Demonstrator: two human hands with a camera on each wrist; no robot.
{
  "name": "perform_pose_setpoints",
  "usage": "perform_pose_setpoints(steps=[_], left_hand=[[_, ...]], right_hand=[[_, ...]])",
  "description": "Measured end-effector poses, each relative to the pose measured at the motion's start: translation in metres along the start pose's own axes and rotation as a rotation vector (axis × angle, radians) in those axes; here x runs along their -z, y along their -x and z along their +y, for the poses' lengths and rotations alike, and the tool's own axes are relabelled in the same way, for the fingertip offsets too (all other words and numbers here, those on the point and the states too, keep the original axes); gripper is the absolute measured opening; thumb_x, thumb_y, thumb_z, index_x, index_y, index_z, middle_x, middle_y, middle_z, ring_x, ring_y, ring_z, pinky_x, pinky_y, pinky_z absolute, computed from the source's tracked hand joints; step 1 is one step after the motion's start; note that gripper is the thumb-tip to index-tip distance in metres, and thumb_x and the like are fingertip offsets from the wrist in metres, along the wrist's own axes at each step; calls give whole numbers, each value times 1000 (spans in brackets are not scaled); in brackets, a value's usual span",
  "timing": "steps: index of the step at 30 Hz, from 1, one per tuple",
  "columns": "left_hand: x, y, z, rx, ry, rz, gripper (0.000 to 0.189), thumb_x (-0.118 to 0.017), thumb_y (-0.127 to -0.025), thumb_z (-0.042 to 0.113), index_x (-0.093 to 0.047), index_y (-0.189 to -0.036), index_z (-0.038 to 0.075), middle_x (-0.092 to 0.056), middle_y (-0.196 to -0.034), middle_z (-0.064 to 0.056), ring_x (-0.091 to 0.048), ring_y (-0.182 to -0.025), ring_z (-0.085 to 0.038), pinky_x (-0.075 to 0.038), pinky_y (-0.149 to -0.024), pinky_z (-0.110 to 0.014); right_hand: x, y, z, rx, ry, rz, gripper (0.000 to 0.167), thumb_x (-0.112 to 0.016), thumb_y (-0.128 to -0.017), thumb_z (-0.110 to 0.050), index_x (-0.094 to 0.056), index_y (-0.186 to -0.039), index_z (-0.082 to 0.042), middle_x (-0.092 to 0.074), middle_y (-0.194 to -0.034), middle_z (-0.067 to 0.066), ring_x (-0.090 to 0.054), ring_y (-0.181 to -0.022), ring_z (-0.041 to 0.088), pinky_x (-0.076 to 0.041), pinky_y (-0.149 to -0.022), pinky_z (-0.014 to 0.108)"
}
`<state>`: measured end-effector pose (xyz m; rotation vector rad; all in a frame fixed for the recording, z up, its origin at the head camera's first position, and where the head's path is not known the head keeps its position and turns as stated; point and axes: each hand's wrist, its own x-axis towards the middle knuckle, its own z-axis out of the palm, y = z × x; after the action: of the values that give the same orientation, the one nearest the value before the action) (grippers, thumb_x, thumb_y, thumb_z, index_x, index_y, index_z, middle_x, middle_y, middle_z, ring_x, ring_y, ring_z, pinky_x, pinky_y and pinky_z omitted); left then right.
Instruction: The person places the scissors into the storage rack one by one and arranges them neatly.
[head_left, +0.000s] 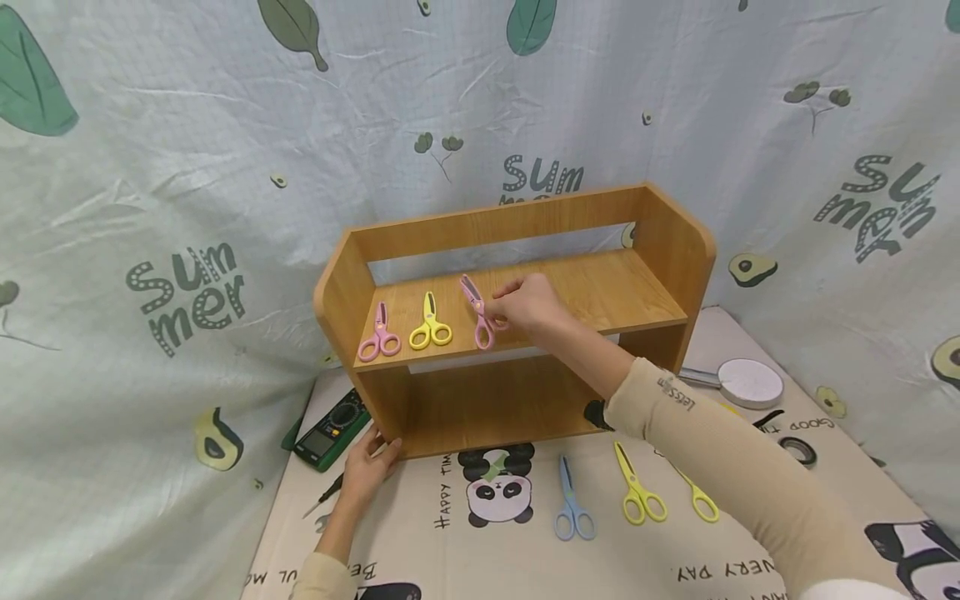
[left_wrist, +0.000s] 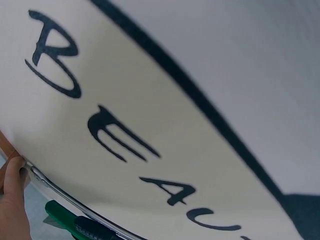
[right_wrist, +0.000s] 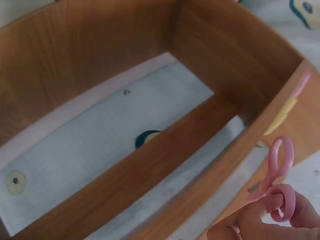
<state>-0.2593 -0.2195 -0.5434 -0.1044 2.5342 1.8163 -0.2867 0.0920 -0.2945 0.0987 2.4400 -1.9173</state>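
Note:
My right hand (head_left: pixel 528 302) pinches a pair of pink scissors (head_left: pixel 480 312) by one handle loop, over the upper board of a two-tier wooden shelf (head_left: pixel 600 292). In the right wrist view, its fingers go through and around a loop of the pink scissors (right_wrist: pixel 281 155). Left of it on that board lie yellow scissors (head_left: pixel 430 325) and another pink pair (head_left: pixel 380 337), blades pointing back. My left hand (head_left: pixel 365 471) grips the shelf's lower front left corner, with the thumb at the front edge. The left wrist view shows only part of the left hand (left_wrist: pixel 14 205).
In front of the shelf lie blue scissors (head_left: pixel 572 504) and two yellow pairs, one (head_left: pixel 637 492) beside the other, partly behind my right sleeve. A green multimeter (head_left: pixel 333 429) and a screwdriver (head_left: pixel 327 492) sit left. To the right are a white round-headed tool (head_left: pixel 750 383) and black tape (head_left: pixel 797 451).

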Motion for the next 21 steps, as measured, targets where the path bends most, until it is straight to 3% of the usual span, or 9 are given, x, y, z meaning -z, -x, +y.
perform_pose_setpoints(steps=[5,10,14,21], left_hand=[[0,0,-1,16,-14,-11,72,-62,-105,13,-23,-165,4,-37,-159,-36,-52,-138,-51,-56,-104,-53],[2,0,0,12,-19,-17,75,-63,-104,15,-22,-165,4,-38,-158,-37,-55,-137,-49,-59,-102,-52],[4,0,0,7,-24,-13,74,-63,-104,16,-23,-165,4,-40,-158,-36,-57,-135,-47,-60,-101,-49],[2,-2,-4,5,-29,-16,72,-62,-104,14,-24,-165,3,-39,-158,-37,-55,-137,-49,-60,-102,-49]], right_hand=[[-8,-18,1,-42,41,73,18,-79,-85,0,-67,-98,2,-65,-87,8,-60,-68,11,-55,-59,19],[-12,-25,1,17,215,95,13,-79,-84,-2,-66,-85,-2,-62,-72,2,-57,-61,9,-49,-52,15],[-13,-26,-3,50,344,65,14,-76,-84,-2,-69,-73,-3,-61,-60,-2,-53,-52,7,-43,-46,13],[-18,-41,-1,61,543,-25,33,-68,-87,-5,-64,-54,-9,-51,-44,-5,-43,-39,6,-35,-40,15]])
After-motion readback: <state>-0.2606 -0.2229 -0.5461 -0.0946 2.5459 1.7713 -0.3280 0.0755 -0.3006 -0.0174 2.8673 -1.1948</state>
